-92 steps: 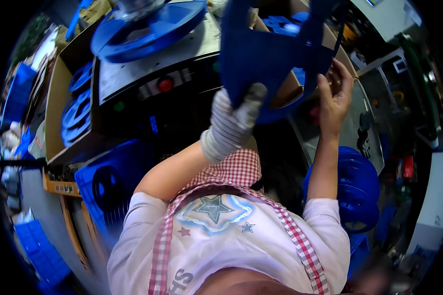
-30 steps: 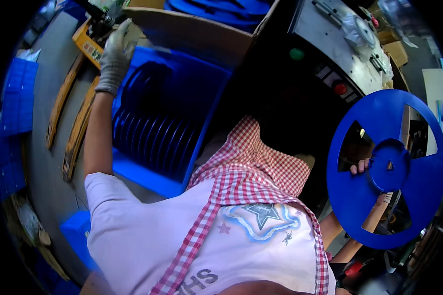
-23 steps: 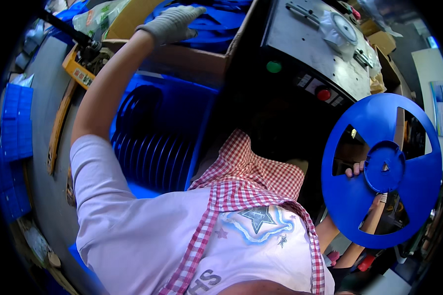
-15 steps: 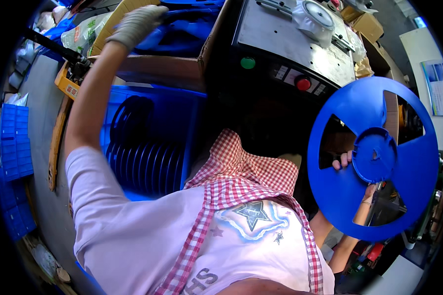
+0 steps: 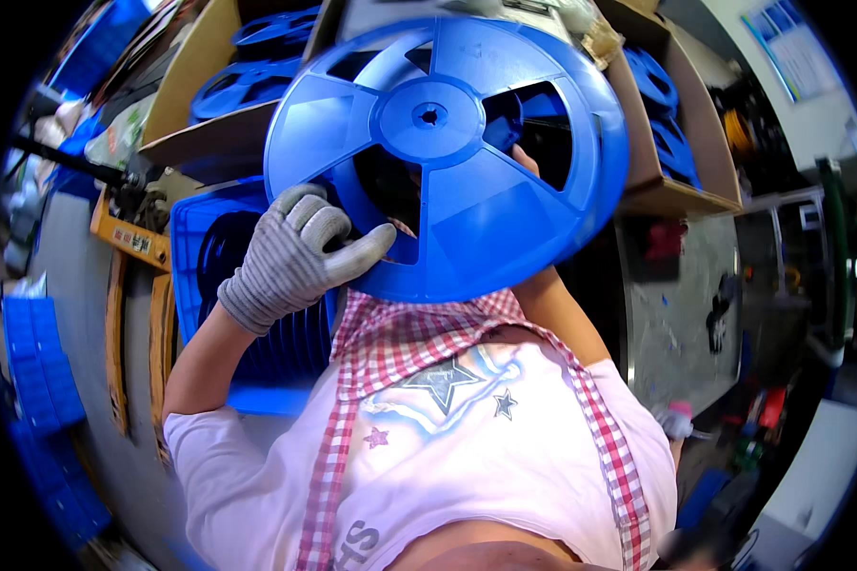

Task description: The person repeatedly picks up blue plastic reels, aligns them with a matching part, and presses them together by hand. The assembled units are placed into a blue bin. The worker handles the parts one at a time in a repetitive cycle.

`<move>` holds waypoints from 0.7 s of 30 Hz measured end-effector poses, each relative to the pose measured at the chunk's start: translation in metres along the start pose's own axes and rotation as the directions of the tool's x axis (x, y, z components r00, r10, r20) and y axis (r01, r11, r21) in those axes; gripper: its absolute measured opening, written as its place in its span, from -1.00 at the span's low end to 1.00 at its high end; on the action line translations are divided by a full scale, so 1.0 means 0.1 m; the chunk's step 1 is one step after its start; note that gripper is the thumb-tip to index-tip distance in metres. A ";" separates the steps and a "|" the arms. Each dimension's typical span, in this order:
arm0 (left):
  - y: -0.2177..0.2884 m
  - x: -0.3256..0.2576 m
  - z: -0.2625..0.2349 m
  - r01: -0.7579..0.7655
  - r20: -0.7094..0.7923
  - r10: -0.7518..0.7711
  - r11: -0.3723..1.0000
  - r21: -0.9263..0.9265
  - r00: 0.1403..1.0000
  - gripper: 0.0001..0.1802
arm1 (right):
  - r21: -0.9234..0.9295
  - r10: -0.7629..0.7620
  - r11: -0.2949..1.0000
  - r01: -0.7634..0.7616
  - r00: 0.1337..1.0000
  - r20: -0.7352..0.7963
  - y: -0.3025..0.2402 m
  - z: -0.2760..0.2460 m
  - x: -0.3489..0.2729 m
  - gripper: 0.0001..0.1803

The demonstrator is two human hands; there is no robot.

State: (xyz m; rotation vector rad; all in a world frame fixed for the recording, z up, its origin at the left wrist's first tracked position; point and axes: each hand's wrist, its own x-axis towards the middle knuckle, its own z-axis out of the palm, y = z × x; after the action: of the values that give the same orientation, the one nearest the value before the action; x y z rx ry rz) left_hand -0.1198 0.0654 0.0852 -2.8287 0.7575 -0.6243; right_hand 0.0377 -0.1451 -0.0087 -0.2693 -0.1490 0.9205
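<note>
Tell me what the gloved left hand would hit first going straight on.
Most likely the blue reel: the left hand overlaps its lower-left rim in the picture, though depth and contact are hard to judge.

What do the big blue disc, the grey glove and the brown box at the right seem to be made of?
Big blue disc: probably moulded plastic, smooth and satin, by its soft highlights. Grey glove: likely knitted fabric, matte, by its ribbed cuff; fibre unclear. Brown box: apparently cardboard, dull, by its thin brown walls.
</note>
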 end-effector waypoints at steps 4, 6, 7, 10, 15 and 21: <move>0.07 0.13 0.02 0.239 0.294 -0.165 0.942 -0.236 0.941 -0.33 | -0.060 -0.115 0.990 0.130 0.972 0.207 -0.11 -0.19 -0.11 -0.33; -0.05 0.25 0.00 0.291 0.294 -0.109 0.660 -0.693 0.949 -0.41 | -0.205 -0.161 0.958 0.199 0.968 0.191 -0.20 -0.42 -0.04 -0.32; -0.11 0.31 0.04 0.319 0.302 -0.104 0.357 -0.878 0.948 -0.43 | -0.281 -0.154 0.940 0.192 0.976 0.152 -0.20 -0.51 -0.04 -0.32; -0.19 0.21 0.88 0.396 0.419 -0.311 -0.138 -0.908 0.853 -0.34 | -0.270 -0.053 0.957 0.110 0.976 0.211 0.01 0.02 -0.16 -0.34; 0.16 0.34 0.93 0.196 0.590 -0.391 -0.693 -0.694 0.707 -0.31 | -0.766 -0.093 0.628 0.140 0.990 0.105 0.35 -0.13 -0.10 -0.21; 0.27 0.14 0.96 0.180 0.337 -0.633 -0.301 -0.937 0.696 -0.48 | -0.843 -0.237 0.453 0.291 0.950 0.201 0.18 0.10 0.06 -0.30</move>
State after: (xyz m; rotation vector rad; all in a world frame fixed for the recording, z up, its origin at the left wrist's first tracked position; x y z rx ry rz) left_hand -0.0796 0.0383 -0.0029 -4.7741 -0.2230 -0.8109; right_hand 0.0250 -0.1282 -0.0049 -1.1535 -0.7114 0.4526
